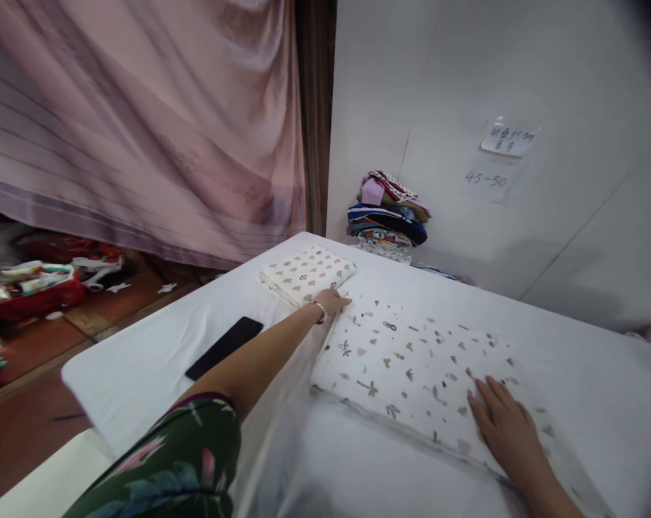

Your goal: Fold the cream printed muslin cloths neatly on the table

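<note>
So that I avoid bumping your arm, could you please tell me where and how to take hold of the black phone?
I'd set the grip across the middle of the black phone, on its two long edges, coming from above on the side away from the left forearm. It lies flat and narrow, with the forearm close beside it.

Head view: left hand (331, 302) at far left corner of the patterned cloth (406, 367), right hand (506, 424) flat on its right part. Cloth lies folded on white desk (142, 360). Smaller folded cloth (306, 272) just beyond left hand. Black phone-like slab (224, 347) near left forearm. Clothes stack (388, 212) by the wall.
</note>
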Action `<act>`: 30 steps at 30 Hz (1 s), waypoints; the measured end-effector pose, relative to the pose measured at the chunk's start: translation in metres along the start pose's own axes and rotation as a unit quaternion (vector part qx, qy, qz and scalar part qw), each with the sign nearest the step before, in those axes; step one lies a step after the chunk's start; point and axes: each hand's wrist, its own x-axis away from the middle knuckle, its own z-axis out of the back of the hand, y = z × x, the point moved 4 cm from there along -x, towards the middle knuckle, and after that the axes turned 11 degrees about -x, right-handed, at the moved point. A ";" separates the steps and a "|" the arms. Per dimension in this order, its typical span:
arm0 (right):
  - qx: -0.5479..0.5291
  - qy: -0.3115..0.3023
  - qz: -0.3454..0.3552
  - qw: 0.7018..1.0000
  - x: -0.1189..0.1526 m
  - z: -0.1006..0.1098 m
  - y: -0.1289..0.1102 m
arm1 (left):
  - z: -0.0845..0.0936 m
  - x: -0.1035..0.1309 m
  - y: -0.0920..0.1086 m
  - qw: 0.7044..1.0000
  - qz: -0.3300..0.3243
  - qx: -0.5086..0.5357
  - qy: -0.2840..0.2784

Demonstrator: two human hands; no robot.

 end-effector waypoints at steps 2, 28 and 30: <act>0.009 0.001 -0.005 1.000 0.000 0.001 -0.001 | -0.001 0.016 -0.008 1.000 -0.005 -0.002 -0.012; 0.022 -0.006 -0.030 0.999 -0.005 0.009 -0.009 | -0.018 0.101 -0.043 1.000 -0.022 0.001 0.019; 0.025 -0.012 -0.032 0.999 -0.005 0.009 -0.008 | -0.023 0.104 -0.043 1.000 -0.023 -0.011 0.010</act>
